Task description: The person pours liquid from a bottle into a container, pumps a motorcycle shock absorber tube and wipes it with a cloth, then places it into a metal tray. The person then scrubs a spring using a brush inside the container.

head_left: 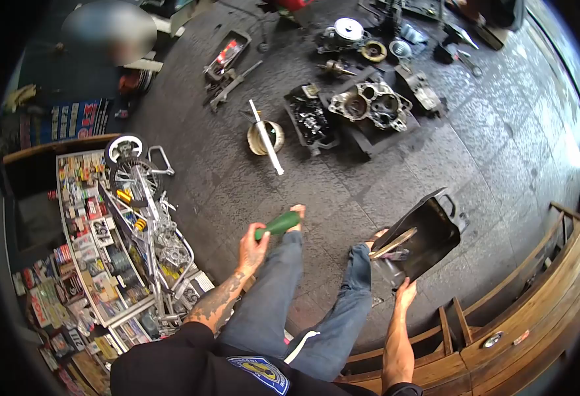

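Note:
My left hand (253, 247) is wrapped round the narrow end of a green tapered object (280, 225), held over my left knee and foot. On the right, my right hand (406, 295) grips the near edge of a black plastic bin (435, 247), which is tilted. Inside the bin, toward its left side, lie a long light-coloured piece (395, 243) and some small items too small to name. Part of my right fingers is hidden behind the bin's edge.
Engine casings (369, 105) and a tray of small dark parts (311, 119) lie on the floor ahead. A metal tube (265, 138) rests across a round ring. At left stands a sticker-covered surface (95, 231) with a motorcycle frame; at right, a wooden bench (527, 317).

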Demonstrator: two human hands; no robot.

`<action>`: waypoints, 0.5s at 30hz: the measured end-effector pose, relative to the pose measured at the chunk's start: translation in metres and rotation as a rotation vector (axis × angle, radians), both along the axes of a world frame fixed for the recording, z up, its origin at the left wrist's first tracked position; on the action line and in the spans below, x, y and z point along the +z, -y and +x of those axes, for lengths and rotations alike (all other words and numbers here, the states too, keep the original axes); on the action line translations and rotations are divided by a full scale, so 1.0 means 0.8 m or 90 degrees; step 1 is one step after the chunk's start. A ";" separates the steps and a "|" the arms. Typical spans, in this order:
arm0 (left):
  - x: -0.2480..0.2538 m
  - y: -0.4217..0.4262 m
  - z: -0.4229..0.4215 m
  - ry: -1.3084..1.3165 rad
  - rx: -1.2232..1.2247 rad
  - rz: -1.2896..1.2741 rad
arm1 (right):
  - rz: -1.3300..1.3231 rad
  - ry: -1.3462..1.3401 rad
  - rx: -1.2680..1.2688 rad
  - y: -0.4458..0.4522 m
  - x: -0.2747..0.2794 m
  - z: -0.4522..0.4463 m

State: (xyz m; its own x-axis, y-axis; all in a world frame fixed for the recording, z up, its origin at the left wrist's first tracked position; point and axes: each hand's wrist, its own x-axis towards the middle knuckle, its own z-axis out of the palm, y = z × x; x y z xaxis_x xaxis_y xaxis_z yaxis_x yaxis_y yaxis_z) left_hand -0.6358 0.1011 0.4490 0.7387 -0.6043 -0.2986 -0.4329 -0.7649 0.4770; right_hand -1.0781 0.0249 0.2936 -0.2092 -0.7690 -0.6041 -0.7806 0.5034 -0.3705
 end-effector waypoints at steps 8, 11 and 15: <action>-0.020 -0.226 0.194 0.076 0.240 -0.042 | -0.033 0.036 0.111 -0.042 0.058 0.227; -0.027 -0.254 0.275 -0.034 0.328 -0.008 | -0.047 0.019 0.146 -0.056 0.060 0.323; -0.052 -0.294 0.385 -0.063 0.289 -0.138 | -0.051 -0.024 0.198 -0.078 0.053 0.464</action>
